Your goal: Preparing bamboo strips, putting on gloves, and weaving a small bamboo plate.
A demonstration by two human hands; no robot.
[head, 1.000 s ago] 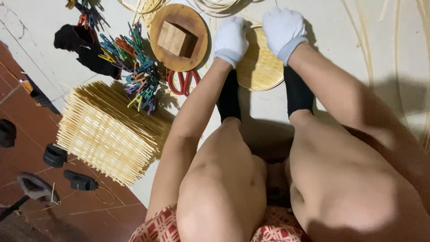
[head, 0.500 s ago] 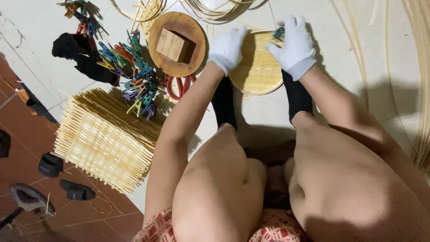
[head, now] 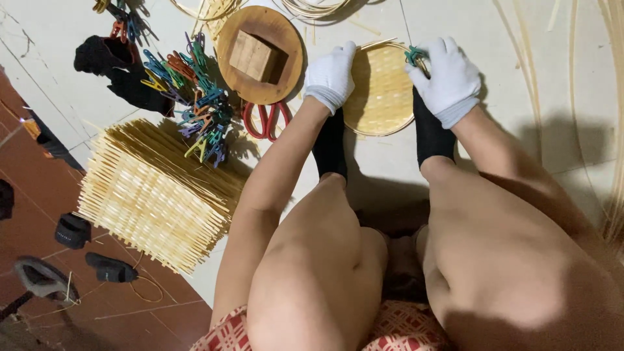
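Seen from the head camera: a round woven bamboo tray (head: 383, 91) flat on the pale floor (head: 494, 58), pinned at its near edge under two black-socked feet (head: 331, 146), gripped at its left rim by the white-gloved left hand (head: 330, 77) and at its right rim by the white-gloved right hand (head: 450, 79), fingers there pinched on a small green clip (head: 413, 56). Left of the tray, close by: a round wooden disc (head: 260, 52) bearing a wooden block (head: 255, 56), red-handled scissors (head: 265, 121), a heap of coloured clips (head: 195, 97), a stack of woven bamboo mats (head: 153, 192).
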